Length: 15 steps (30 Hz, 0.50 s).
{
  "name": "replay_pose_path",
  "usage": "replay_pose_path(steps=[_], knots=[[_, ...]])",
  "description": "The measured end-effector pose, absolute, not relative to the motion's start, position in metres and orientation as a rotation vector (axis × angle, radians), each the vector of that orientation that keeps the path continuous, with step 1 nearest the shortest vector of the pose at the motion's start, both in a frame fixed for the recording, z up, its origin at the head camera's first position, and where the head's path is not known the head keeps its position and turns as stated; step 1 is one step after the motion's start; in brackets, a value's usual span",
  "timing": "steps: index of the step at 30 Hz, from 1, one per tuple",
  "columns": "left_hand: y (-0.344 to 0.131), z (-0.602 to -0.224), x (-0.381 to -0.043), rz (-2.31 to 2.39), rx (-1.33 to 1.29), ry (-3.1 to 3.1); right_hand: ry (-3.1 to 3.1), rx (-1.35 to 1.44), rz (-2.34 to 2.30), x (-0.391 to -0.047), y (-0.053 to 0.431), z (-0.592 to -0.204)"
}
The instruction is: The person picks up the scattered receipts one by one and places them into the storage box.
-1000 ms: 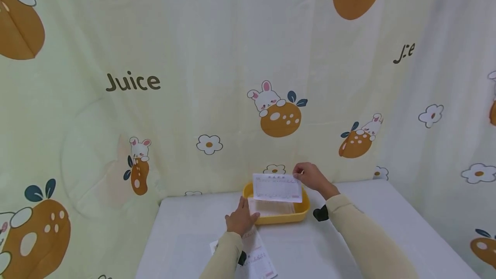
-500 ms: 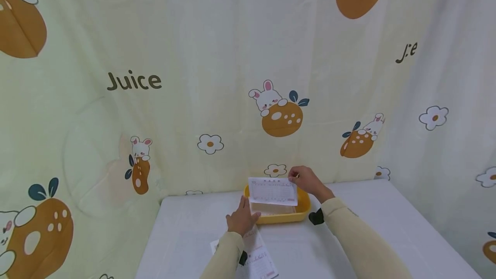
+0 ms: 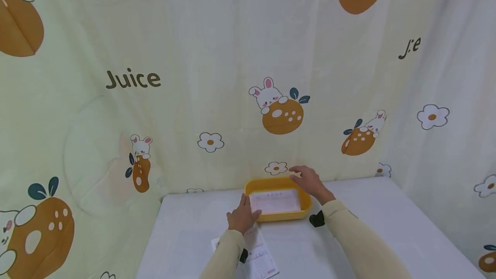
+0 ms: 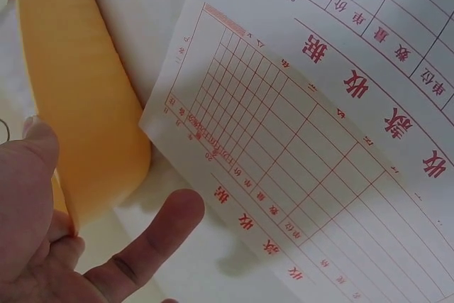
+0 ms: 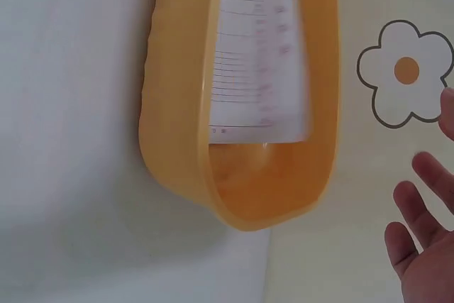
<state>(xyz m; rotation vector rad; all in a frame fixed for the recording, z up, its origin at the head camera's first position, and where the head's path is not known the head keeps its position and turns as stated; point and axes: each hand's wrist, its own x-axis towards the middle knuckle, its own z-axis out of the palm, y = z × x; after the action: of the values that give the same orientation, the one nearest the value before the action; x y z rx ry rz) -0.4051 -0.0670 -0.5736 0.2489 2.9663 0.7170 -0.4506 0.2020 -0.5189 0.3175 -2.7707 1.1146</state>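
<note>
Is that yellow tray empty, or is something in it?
Not empty: printed paper is inside the yellow tray, as the head and right wrist views show.

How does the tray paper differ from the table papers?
The tray paper lies inside the yellow tray, roughly in line with its walls; the table papers lie outside, overlapping at a slant. In the head view, the left sleeve covers part of the table papers but not the tray paper. In the wrist views, the tray paper is partly blurred, the table papers sharper. Both are pale, ruled sheets with reddish print.
</note>
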Motion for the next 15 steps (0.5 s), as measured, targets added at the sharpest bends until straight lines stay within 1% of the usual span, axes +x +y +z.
replay_pose_path(steps=[5, 15], knots=[[-0.066, -0.577, -0.405, 0.728, 0.226, 2.933, -2.808, 0.245, 1.141, -0.442, 0.2, -0.52], [-0.065, -0.575, -0.41, 0.736, 0.208, 2.915, -2.716, 0.271, 1.277, -0.438, 0.194, -0.528]])
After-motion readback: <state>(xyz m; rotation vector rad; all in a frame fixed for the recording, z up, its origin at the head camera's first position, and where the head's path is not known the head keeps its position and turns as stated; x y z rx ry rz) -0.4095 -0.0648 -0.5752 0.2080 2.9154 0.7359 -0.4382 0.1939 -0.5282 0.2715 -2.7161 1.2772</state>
